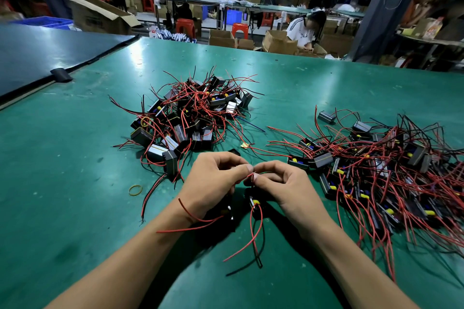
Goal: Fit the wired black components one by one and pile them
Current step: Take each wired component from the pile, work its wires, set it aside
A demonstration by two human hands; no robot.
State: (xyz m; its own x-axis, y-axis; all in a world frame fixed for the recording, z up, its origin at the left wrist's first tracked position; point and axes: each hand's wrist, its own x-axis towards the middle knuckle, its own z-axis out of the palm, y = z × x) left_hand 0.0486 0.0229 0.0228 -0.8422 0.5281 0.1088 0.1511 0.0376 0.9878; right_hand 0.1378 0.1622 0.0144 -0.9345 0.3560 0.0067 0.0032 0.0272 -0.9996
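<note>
My left hand (213,178) and my right hand (281,183) meet fingertip to fingertip above the green table (75,183), both pinching thin red wires (252,175). Below them hangs a black component (254,204) with a yellow part and red and black leads trailing toward me; part of it is hidden under my hands. A heap of black components with red wires (190,113) lies ahead, left of centre. A wider spread of the same components (376,170) covers the table on the right.
A loose yellow rubber band (135,190) lies on the table left of my left wrist. A dark blue board (37,57) borders the table at far left. Beyond the far edge are cardboard boxes (223,37), red stools and several seated people.
</note>
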